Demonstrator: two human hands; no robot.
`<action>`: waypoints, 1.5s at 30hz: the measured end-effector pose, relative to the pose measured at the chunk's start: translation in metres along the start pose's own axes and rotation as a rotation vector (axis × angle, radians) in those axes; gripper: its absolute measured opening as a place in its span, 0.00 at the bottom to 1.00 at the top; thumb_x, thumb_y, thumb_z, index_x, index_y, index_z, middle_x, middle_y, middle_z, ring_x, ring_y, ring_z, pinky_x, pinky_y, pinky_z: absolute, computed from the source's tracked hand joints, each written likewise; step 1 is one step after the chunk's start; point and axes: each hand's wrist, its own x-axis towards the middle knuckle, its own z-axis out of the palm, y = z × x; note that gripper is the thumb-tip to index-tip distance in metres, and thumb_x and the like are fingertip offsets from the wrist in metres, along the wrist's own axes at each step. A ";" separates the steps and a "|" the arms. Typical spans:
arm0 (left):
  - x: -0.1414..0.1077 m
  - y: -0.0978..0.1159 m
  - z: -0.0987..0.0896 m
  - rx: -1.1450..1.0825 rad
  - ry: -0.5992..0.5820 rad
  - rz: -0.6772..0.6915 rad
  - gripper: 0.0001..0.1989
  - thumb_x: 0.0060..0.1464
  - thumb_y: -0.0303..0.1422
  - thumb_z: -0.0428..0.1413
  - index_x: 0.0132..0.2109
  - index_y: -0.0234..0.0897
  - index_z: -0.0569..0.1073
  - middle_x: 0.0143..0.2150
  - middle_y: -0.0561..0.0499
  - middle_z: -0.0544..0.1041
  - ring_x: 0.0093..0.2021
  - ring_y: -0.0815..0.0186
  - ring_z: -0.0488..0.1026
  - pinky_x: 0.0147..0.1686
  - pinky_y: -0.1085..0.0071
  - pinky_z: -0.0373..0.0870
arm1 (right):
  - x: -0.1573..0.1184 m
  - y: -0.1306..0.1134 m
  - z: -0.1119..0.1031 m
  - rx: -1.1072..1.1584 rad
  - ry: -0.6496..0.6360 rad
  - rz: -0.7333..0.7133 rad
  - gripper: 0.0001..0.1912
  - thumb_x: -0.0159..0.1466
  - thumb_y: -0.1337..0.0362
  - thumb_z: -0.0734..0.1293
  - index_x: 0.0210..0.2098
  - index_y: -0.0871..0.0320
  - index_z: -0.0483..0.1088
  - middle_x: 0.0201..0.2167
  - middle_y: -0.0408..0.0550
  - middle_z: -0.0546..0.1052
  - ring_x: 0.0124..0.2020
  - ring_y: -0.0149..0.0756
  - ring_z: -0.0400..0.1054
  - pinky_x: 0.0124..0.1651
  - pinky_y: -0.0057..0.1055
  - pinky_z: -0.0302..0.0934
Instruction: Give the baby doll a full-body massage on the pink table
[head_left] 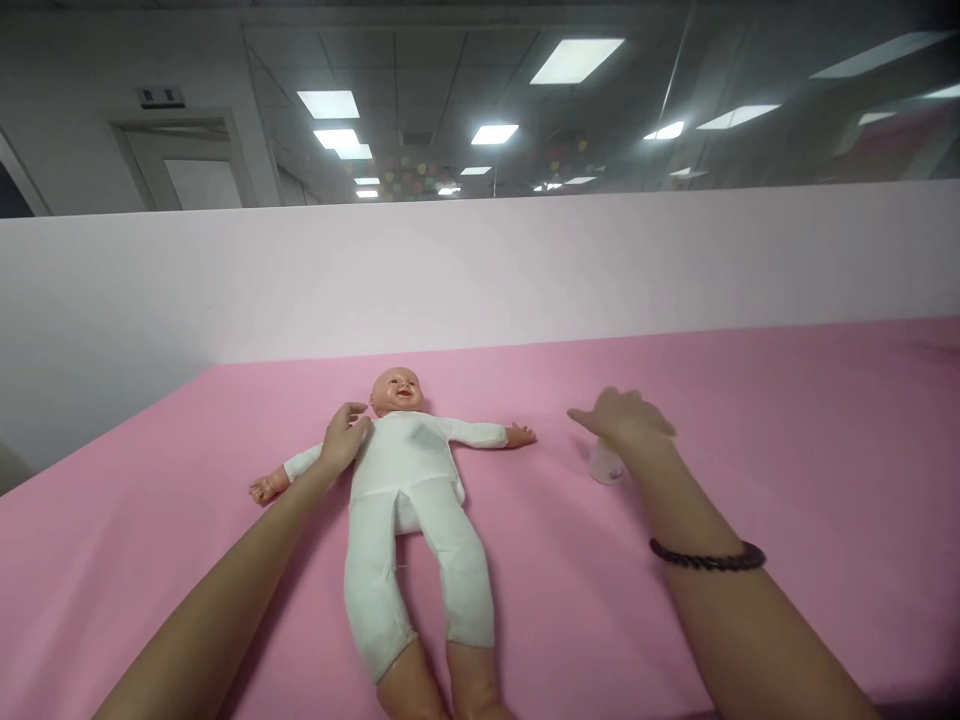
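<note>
A baby doll (409,455) with a white cloth body and a bald plastic head lies face up, arms spread to the sides. At its shoulder on the left side of the view rests my left hand (346,437), thumb and fingers apart, touching the cloth beside the neck. My right hand (628,418) hovers to the right of the doll, slightly blurred, with its thumb stretched out and the other fingers partly hidden. Just below that hand is a small pale, roundish, see-through object (606,466) with a small mark; its kind is unclear. I see no grip on it.
A pink cloth surface (555,600) lies under the doll. Behind it runs a low white partition wall (480,275), with a large glass pane (450,100) above. A door (184,165) stands at the back left. A dark braided bracelet (709,557) circles my right wrist.
</note>
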 end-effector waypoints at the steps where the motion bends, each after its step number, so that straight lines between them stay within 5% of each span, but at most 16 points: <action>1: 0.000 0.010 0.003 -0.050 0.052 -0.023 0.10 0.50 0.32 0.56 0.42 0.39 0.71 0.52 0.44 0.74 0.54 0.56 0.69 0.57 0.59 0.62 | 0.003 0.007 -0.004 -0.018 -0.182 0.006 0.28 0.60 0.49 0.68 0.49 0.67 0.72 0.49 0.71 0.73 0.49 0.65 0.71 0.45 0.52 0.67; 3: -0.002 0.035 0.008 -0.162 0.109 -0.059 0.10 0.54 0.34 0.52 0.44 0.40 0.68 0.56 0.44 0.72 0.56 0.59 0.69 0.56 0.62 0.65 | 0.005 0.013 -0.007 -0.025 -0.445 -0.053 0.20 0.56 0.55 0.73 0.39 0.65 0.73 0.39 0.63 0.77 0.37 0.53 0.76 0.37 0.42 0.68; 5: -0.013 0.064 0.014 -0.438 0.088 -0.179 0.09 0.56 0.34 0.50 0.44 0.39 0.67 0.55 0.43 0.73 0.54 0.61 0.72 0.53 0.65 0.69 | 0.000 0.009 -0.006 0.026 -0.531 -0.140 0.16 0.53 0.62 0.75 0.37 0.63 0.71 0.40 0.58 0.77 0.30 0.44 0.76 0.32 0.36 0.68; 8: -0.042 0.101 0.026 -0.850 -0.167 -0.437 0.11 0.58 0.37 0.49 0.44 0.36 0.68 0.51 0.38 0.75 0.50 0.57 0.75 0.49 0.60 0.73 | -0.020 -0.013 0.000 0.110 -0.528 -0.363 0.20 0.48 0.65 0.76 0.39 0.59 0.69 0.45 0.54 0.75 0.30 0.37 0.75 0.28 0.31 0.65; 14: -0.096 0.111 0.056 -0.907 -0.493 -0.823 0.25 0.60 0.43 0.49 0.55 0.25 0.67 0.48 0.33 0.74 0.48 0.54 0.76 0.46 0.62 0.76 | -0.068 -0.057 0.009 0.163 -0.363 -0.747 0.23 0.51 0.52 0.74 0.43 0.53 0.71 0.41 0.48 0.77 0.37 0.40 0.72 0.30 0.30 0.60; 21: -0.101 0.094 0.064 -0.973 -0.559 -0.746 0.39 0.62 0.47 0.44 0.68 0.16 0.53 0.66 0.30 0.62 0.64 0.55 0.65 0.56 0.68 0.71 | -0.081 -0.071 0.024 0.399 -0.234 -0.932 0.20 0.67 0.45 0.61 0.45 0.53 0.72 0.42 0.48 0.79 0.41 0.41 0.72 0.38 0.34 0.63; 24: -0.100 0.094 0.064 -0.992 -0.566 -0.758 0.41 0.63 0.49 0.42 0.69 0.17 0.52 0.68 0.31 0.60 0.67 0.54 0.61 0.57 0.67 0.70 | -0.086 -0.080 0.036 0.596 0.000 -0.961 0.23 0.71 0.48 0.54 0.54 0.55 0.68 0.55 0.52 0.74 0.55 0.43 0.68 0.53 0.38 0.62; 26: -0.101 0.096 0.064 -1.012 -0.573 -0.771 0.41 0.63 0.49 0.41 0.69 0.16 0.51 0.68 0.29 0.60 0.67 0.53 0.62 0.57 0.65 0.70 | -0.089 -0.085 0.044 0.607 0.101 -0.987 0.24 0.73 0.51 0.51 0.53 0.58 0.69 0.55 0.56 0.74 0.57 0.44 0.67 0.57 0.40 0.60; 30: -0.104 0.100 0.065 -1.063 -0.608 -0.787 0.41 0.63 0.49 0.40 0.69 0.15 0.52 0.66 0.27 0.63 0.65 0.51 0.65 0.57 0.62 0.72 | -0.092 -0.089 0.053 0.461 -0.020 -1.045 0.29 0.74 0.53 0.46 0.36 0.58 0.74 0.37 0.54 0.78 0.40 0.42 0.73 0.47 0.40 0.65; 32: -0.105 0.100 0.065 -1.066 -0.600 -0.798 0.42 0.63 0.50 0.40 0.69 0.15 0.50 0.67 0.27 0.62 0.65 0.51 0.66 0.56 0.62 0.72 | -0.093 -0.088 0.053 0.568 0.040 -1.010 0.29 0.74 0.53 0.45 0.43 0.58 0.74 0.44 0.55 0.79 0.48 0.43 0.72 0.53 0.40 0.64; 35: -0.106 0.098 0.065 -1.052 -0.584 -0.809 0.44 0.62 0.50 0.42 0.70 0.13 0.47 0.68 0.26 0.59 0.66 0.50 0.64 0.56 0.63 0.72 | -0.093 -0.087 0.051 0.692 0.220 -0.952 0.27 0.74 0.53 0.47 0.58 0.60 0.67 0.61 0.57 0.70 0.66 0.43 0.58 0.66 0.42 0.53; 41: -0.107 0.098 0.066 -1.069 -0.610 -0.799 0.44 0.63 0.50 0.41 0.69 0.11 0.47 0.68 0.24 0.58 0.67 0.50 0.62 0.56 0.62 0.72 | -0.095 -0.087 0.051 0.499 0.045 -0.971 0.28 0.74 0.56 0.45 0.43 0.58 0.74 0.48 0.56 0.78 0.54 0.43 0.70 0.59 0.42 0.61; 45: -0.107 0.098 0.065 -1.060 -0.593 -0.818 0.45 0.62 0.50 0.43 0.70 0.12 0.46 0.68 0.25 0.58 0.68 0.50 0.61 0.57 0.64 0.72 | -0.096 -0.085 0.046 0.659 0.268 -0.914 0.28 0.74 0.55 0.45 0.58 0.61 0.68 0.63 0.55 0.69 0.69 0.42 0.54 0.68 0.41 0.49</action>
